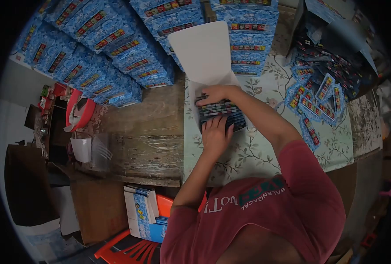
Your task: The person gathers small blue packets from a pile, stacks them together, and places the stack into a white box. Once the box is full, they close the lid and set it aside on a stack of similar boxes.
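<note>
While stacks of blue boxes crowd the far left of the table, the work centres on an open white carton, its lid raised, standing on a floral cloth. The left hand lies over the near end of the packets inside it, fingers slightly spread. Just beyond, the right hand curls at the row's far end; whether it pinches any is hidden. The step in hand appears to be settling and squaring that row. Next, I judge, the move calls for even pressure from both ends, so that no packet tilts. Farther right, loose blue-edged packets lie on the cloth beside a dark heap of packets, well apart from both hands.
</note>
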A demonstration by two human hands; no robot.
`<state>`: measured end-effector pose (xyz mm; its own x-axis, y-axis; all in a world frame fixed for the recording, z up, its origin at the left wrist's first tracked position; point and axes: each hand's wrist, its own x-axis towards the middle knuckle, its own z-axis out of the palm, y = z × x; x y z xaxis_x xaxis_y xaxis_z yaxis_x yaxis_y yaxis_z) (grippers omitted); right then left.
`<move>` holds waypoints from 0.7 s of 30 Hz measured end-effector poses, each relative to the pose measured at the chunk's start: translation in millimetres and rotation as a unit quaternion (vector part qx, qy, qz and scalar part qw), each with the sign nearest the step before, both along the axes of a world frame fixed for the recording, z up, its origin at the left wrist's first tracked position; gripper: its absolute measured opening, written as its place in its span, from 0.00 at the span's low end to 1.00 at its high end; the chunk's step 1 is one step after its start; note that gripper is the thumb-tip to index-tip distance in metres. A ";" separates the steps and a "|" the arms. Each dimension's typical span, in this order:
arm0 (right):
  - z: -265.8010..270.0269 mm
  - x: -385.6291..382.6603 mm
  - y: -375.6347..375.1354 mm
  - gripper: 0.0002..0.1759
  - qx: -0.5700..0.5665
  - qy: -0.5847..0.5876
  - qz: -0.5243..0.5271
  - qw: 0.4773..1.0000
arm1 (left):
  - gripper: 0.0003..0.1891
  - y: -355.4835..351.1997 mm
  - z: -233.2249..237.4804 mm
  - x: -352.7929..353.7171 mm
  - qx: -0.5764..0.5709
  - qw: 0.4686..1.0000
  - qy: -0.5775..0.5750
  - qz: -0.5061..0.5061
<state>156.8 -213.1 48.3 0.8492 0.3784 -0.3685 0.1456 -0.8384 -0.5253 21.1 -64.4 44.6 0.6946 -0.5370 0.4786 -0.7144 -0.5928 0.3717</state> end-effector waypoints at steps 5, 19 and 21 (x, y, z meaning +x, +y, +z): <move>2.2 -34.0 -12.5 0.43 0.031 -0.077 0.019 0.996 | 0.20 0.4 -0.7 -3.1 0.041 0.999 0.027 -0.002; -37.4 -337.0 -415.9 0.44 -0.151 -0.310 -0.732 0.588 | 0.18 -106.0 5.7 -77.3 -0.063 0.932 0.175 -0.310; -48.4 -330.8 -448.9 0.47 -0.124 -0.311 -0.754 0.565 | 0.20 -138.3 -2.8 -75.5 -0.035 0.930 0.166 -0.325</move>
